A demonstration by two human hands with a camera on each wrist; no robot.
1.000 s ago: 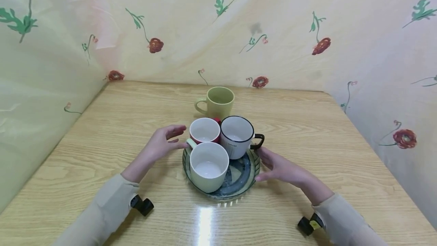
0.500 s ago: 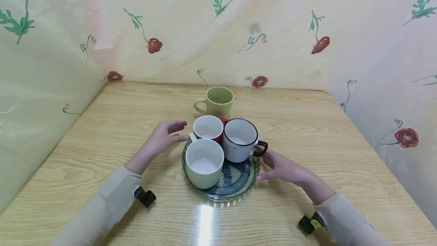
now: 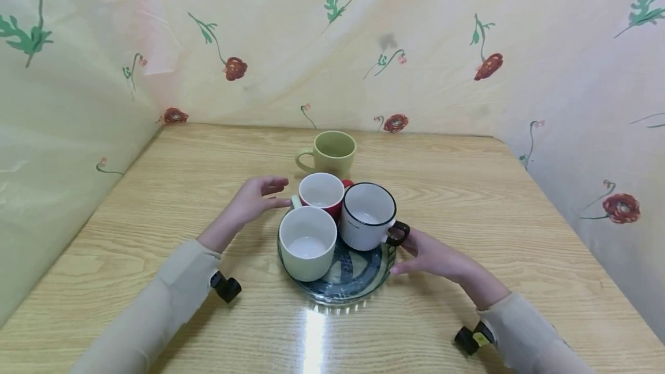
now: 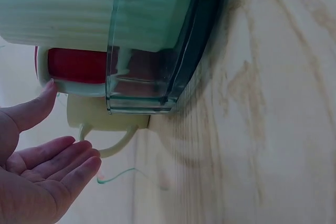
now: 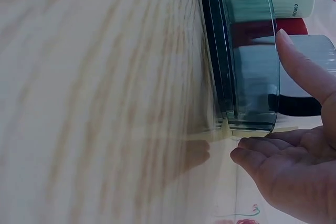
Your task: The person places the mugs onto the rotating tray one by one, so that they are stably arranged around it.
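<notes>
A round clear glass dish (image 3: 358,275) holds three mugs. The pale green mug (image 3: 307,267) stands at its left, with a red mug (image 3: 328,209) behind and a white mug (image 3: 363,235) with a black rim at the right. My left hand (image 3: 250,201) has its thumb tip at the handle (image 4: 79,87) of the pale green mug, other fingers extended. At the dish's right side is my right hand (image 3: 427,255); its thumb tip lies at the glass rim, its fingers loose behind the black handle (image 5: 296,105). Neither hand grips anything.
A yellow-green mug (image 3: 335,154) stands on the wooden table (image 3: 441,178) just behind the dish, its handle to the left. Flower-patterned sheeting (image 3: 291,27) closes off the back and both sides. A small black camera is strapped to each sleeve.
The three mugs have turned clockwise, seen from above: pale green leftward and back, red rightward, white forward. My left hand has moved slightly back and right. My right hand has barely moved.
</notes>
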